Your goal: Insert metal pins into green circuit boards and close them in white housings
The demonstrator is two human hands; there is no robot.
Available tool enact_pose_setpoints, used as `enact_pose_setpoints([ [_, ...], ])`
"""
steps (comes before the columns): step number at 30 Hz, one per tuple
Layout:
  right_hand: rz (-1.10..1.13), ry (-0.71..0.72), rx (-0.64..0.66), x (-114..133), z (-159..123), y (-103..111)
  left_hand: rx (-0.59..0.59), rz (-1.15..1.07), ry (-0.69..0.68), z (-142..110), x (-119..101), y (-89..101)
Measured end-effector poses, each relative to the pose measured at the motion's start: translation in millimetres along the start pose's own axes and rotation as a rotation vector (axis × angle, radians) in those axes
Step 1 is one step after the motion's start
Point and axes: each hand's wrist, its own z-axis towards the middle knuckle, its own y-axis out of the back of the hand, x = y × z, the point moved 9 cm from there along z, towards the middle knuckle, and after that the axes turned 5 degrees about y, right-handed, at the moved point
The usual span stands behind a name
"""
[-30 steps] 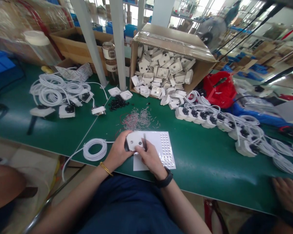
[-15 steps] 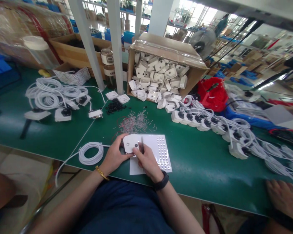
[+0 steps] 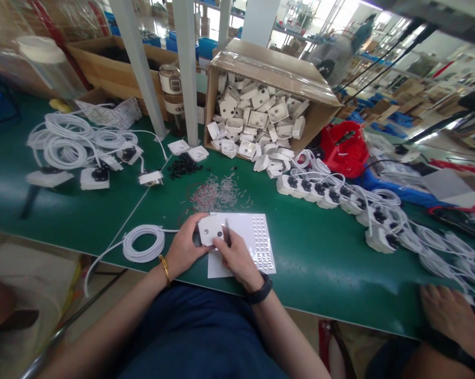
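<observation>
— Where is the white housing (image 3: 212, 223) now?
— It is between the two hands, above the white sheet (image 3: 242, 225). The left hand (image 3: 184, 247) is gripping it at its left side, thumb below and fingers behind. The right hand (image 3: 239, 256) is at its right side, with the thumb on the lower edge, near the dark round spot.

— And how does it lie?
— The flat face is turned up to the person, and its two round spots make a line from left to right. Which side is longer I cannot tell, because the fingers cover a part. Both hands touch it, so neither is nearer.

— Does the right hand hold something else?
— Yes, a slim dark tool (image 3: 227, 231) rises between its fingers. What kind it is, I cannot tell.

— What about the containers?
— The big carton (image 3: 276, 62) faces the person with its mouth, full of loose white housings (image 3: 256, 119); some spill onto the green table (image 3: 316, 273). Farther left, a brown box (image 3: 103, 71) has dark contents, too unclear to name. At the right, a red container (image 3: 342, 152) stands beside the coiled white cables (image 3: 387, 197).
</observation>
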Motion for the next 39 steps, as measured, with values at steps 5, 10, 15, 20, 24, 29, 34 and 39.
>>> enact_pose_setpoints([
  [5, -0.077, -0.007, 0.012, -2.8, 0.7, 0.9, -0.009, -0.014, 0.005, 0.6, 6.8, -1.8],
  [10, -0.099, 0.012, 0.012, -1.0, 1.6, 0.9, -0.017, -0.009, -0.004, 0.8, 7.4, -1.5],
  [15, -0.106, 0.043, 0.018, 2.4, 3.0, 0.4, -0.017, -0.019, -0.009, 0.8, 6.7, -1.3],
  [20, -0.137, 0.054, 0.001, 4.1, 4.0, 2.2, -0.013, -0.027, 0.009, 0.5, 8.1, -1.1],
  [24, -0.151, 0.056, 0.002, 5.3, -4.8, 1.7, 0.01, -0.029, 0.031, -6.5, 4.4, 1.3],
  [29, -0.266, 0.078, -0.006, 8.1, -21.6, 5.5, 0.078, 0.006, 0.0, -23.7, 0.3, -3.7],
  [34, -0.7, 0.35, 0.224, 38.5, -21.2, -7.2, 0.094, 0.058, -0.033, -32.9, 8.7, -12.2],
  [39, -1.099, 0.422, 0.473, 48.1, -15.7, -13.9, 0.095, 0.122, -0.096, -32.8, 7.4, -14.1],
])
